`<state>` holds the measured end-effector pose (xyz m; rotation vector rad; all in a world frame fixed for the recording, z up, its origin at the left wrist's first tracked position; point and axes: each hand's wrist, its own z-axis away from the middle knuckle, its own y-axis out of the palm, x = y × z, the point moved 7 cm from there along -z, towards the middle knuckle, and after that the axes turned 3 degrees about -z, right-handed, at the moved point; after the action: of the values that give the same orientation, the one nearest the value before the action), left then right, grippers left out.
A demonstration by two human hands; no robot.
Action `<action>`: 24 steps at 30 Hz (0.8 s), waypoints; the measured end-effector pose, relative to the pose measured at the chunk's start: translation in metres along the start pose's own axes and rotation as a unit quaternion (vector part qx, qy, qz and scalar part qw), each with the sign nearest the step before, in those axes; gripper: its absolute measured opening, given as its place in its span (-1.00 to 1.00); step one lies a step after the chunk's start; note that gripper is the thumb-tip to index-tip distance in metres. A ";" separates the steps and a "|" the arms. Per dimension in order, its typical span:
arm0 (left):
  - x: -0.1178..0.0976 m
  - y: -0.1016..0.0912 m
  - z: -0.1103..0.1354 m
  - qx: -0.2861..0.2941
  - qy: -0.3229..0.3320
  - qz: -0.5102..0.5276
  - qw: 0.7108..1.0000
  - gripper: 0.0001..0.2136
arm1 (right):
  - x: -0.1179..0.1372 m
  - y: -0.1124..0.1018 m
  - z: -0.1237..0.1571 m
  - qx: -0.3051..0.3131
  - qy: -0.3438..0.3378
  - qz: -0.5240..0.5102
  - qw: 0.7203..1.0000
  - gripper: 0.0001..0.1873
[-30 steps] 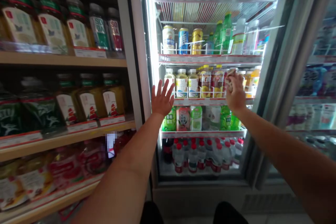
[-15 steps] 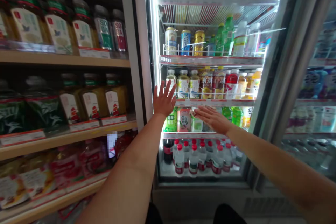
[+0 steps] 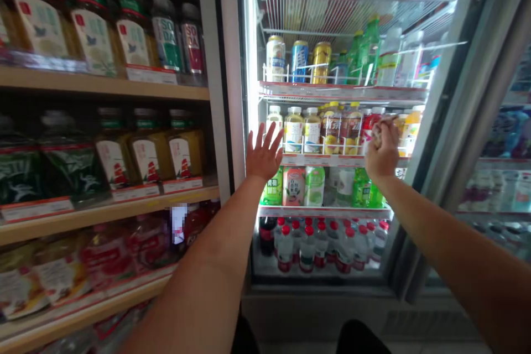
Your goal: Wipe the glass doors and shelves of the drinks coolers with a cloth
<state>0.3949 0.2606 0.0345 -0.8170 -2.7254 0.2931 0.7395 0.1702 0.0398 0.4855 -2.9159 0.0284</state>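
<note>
My left hand [image 3: 264, 154] is spread with its fingers apart, its palm toward the glass door [image 3: 385, 177] of a lit drinks fridge. It seems to lie flat on the pane, though the contact itself is hidden. On the right, my right hand [image 3: 382, 149] is closed around a crumpled brownish cloth [image 3: 376, 136], held up at the glass. Behind the cloth stand red and orange juice bottles [image 3: 410, 131]. Pale yellow drink bottles [image 3: 293, 131] show just right of my left hand, on the same shelf.
A wooden shelf rack [image 3: 103, 88] with large bottles stands close on the left. Beer cans [image 3: 299, 61] fill a higher fridge shelf; red-capped water bottles [image 3: 307, 249] stand at the bottom. The metal door frame [image 3: 452, 138] slants up on the right.
My right hand has moved right and up across the glass with the cloth, turning from flat and sideways to upright. My left hand stays in place on the pane. The view has shifted slightly.
</note>
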 end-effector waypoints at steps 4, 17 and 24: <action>0.001 0.001 0.000 -0.004 0.000 0.004 1.000 -0.46 | 0.050 0.037 -0.007 0.024 -0.046 -0.002 0.999 -0.43; 0.000 -0.002 0.000 -0.013 0.013 -0.003 1.000 -0.48 | 0.124 0.054 0.112 0.354 -0.337 0.005 0.872 -0.10; 0.000 -0.001 0.000 0.014 -0.001 0.011 1.000 -0.45 | 0.048 0.011 0.023 0.083 -0.120 -0.002 0.989 -0.42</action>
<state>0.3944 0.2601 0.0350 -0.8389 -2.7093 0.3362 0.6875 0.1642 0.0260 0.5578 -3.1649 0.2299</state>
